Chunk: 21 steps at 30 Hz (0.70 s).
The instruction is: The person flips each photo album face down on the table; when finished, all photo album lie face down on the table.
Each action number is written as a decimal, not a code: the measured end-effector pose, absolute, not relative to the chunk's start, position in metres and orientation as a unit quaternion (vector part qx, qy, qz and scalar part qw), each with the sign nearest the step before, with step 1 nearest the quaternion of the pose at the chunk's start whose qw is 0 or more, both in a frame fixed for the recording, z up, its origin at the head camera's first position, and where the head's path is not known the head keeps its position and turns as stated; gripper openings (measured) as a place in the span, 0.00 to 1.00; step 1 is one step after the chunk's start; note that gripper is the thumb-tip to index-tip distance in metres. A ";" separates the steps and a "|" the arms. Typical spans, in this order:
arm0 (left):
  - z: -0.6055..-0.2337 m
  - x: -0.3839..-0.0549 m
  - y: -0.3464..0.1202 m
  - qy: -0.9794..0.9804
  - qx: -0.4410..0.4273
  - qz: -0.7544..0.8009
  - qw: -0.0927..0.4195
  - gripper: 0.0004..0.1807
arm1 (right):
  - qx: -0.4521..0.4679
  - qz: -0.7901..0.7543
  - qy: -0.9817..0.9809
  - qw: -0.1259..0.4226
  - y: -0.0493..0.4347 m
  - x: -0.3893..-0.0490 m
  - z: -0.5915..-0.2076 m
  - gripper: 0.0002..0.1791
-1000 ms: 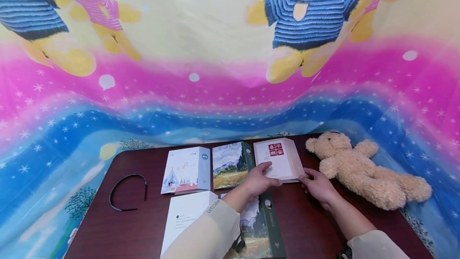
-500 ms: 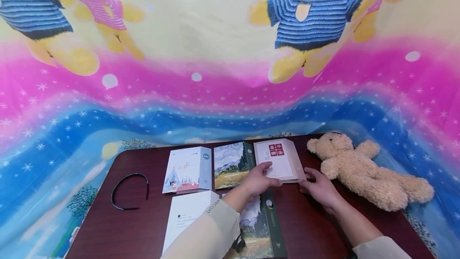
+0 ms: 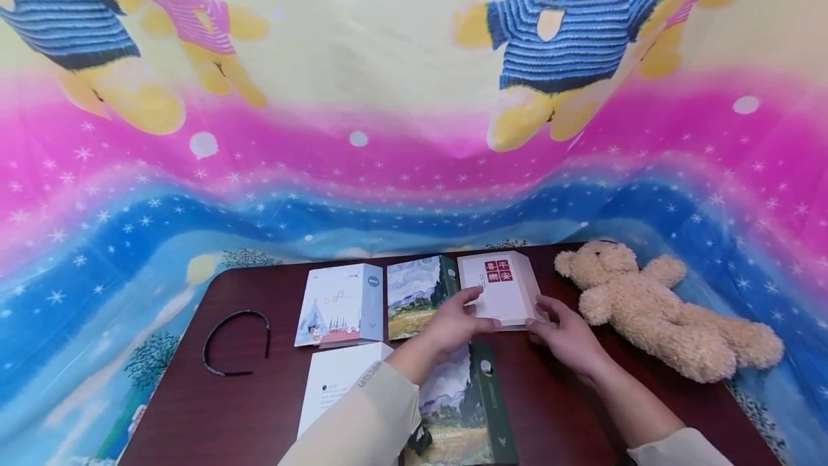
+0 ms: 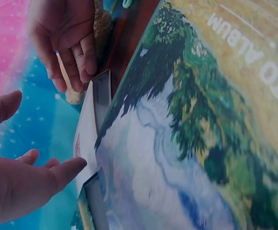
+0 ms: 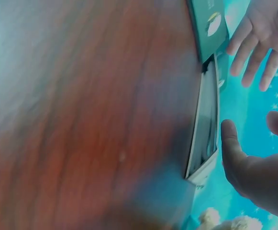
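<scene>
A white album [image 3: 507,304] with a block of red Chinese characters lies at the back right of the table. On its left side is my left hand [image 3: 449,326], thumb and fingers spread apart by its front left corner. My right hand [image 3: 569,336] has its fingertips right at the album's right edge and front corner. The left wrist view shows both hands, left [image 4: 24,184] and right [image 4: 64,38], with loose fingers around the album [image 4: 85,117]. In the right wrist view the album's hollow-looking end [image 5: 205,120] faces the camera, beside my right thumb.
Left of the white album stand a landscape-painting album [image 3: 414,293] and a tent-picture album [image 3: 339,308]. Nearer lie a plain white album [image 3: 336,380] and a larger painted photo album [image 3: 459,408]. A teddy bear [image 3: 660,315] lies right; a black headband [image 3: 236,344] lies left.
The right hand has moved left, its fingers now at the white album's right edge. The white album has shifted slightly left towards the painted album, and my left hand has edged left too.
</scene>
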<state>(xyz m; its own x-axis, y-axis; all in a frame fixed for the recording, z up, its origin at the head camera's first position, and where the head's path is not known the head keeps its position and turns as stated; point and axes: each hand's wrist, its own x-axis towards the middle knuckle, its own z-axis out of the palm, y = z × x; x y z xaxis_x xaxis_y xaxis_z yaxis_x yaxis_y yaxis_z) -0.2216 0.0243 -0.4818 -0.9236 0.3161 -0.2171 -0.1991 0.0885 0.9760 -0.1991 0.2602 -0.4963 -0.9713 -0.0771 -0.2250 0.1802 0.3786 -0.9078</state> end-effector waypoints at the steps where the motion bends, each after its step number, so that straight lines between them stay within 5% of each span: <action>1: -0.480 -0.221 0.022 0.716 0.042 0.671 0.187 0.44 | 0.028 -0.558 0.822 0.115 0.258 -0.199 -0.495 0.41; 21: -0.455 -0.198 -0.057 0.811 0.102 0.563 0.122 0.38 | -0.096 -0.443 0.886 0.097 0.234 -0.188 -0.469 0.33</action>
